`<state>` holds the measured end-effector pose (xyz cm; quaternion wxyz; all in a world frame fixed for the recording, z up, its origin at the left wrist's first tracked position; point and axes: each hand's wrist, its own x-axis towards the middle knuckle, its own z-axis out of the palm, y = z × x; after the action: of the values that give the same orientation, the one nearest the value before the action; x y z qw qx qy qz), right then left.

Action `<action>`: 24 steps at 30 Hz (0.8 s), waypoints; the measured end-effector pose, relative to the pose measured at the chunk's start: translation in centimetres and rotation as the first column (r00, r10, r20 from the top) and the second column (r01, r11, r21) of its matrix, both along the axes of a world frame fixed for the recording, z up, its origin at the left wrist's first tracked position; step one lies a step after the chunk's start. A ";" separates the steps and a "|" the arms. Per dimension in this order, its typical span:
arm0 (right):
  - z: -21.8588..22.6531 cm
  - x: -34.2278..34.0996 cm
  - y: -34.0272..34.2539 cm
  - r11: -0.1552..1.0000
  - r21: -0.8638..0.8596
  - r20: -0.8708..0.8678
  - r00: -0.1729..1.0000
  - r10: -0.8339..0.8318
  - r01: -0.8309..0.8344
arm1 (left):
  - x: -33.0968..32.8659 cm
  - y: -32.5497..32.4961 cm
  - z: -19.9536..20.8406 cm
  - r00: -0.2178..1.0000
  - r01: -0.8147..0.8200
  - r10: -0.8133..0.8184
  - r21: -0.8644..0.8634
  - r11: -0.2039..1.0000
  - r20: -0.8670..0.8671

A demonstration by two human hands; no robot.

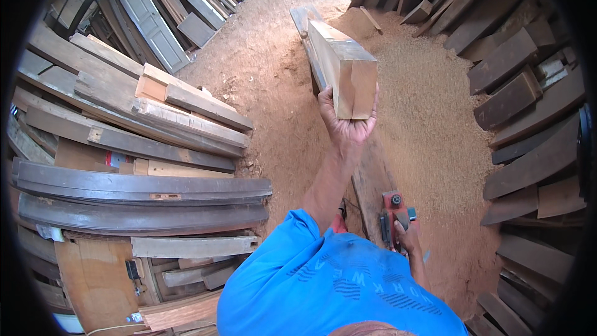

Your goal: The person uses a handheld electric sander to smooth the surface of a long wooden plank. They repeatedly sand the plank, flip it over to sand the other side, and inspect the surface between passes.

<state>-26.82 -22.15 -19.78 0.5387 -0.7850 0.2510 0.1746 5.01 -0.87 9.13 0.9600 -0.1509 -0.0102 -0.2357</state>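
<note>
A thick squared wooden beam (357,81) points away from me, its pale end face toward me. My left hand (347,126) is closed around the lower part of that near end, with fingers up one side and the thumb side hidden in part. The beam's far part lies over a long narrow workbench plank (373,180). Lower down, my right hand (407,236) grips the handle of a red and black electric planer (393,208), which sits at the near end of the plank. The planer's underside is hidden.
Stacked beams (143,180) and boards fill the left side. More dark timbers (516,99) line the right. Sawdust and shavings (435,130) cover the ground right of the bench. Old door panels (152,22) lean at the far left. A loose stick (371,20) lies beyond the beam.
</note>
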 end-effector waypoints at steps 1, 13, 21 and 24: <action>-0.4 -0.1 -0.1 1.000 -0.013 0.021 1.000 0.008 -0.008 | -0.1 0.0 0.2 1.000 0.014 -0.014 -0.023 1.000 0.003; 1.5 0.1 0.9 0.988 0.102 0.060 0.991 -0.121 0.114 | -5.7 5.5 -12.1 0.981 0.042 -0.160 0.679 0.733 0.112; 1.8 0.0 0.9 0.995 0.030 0.043 0.994 -0.099 0.097 | -12.4 11.0 -28.0 0.934 -0.208 -0.340 0.613 -0.762 -0.105; 2.0 -0.2 0.6 0.991 0.083 -0.024 0.995 -0.101 0.102 | -13.5 11.0 -28.2 0.918 -0.223 -0.321 0.367 -0.903 -0.232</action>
<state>-26.98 -21.55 -17.77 0.5768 -0.7462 0.2885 0.1652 -8.45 10.10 -19.04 0.2722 0.9323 0.1122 -0.2102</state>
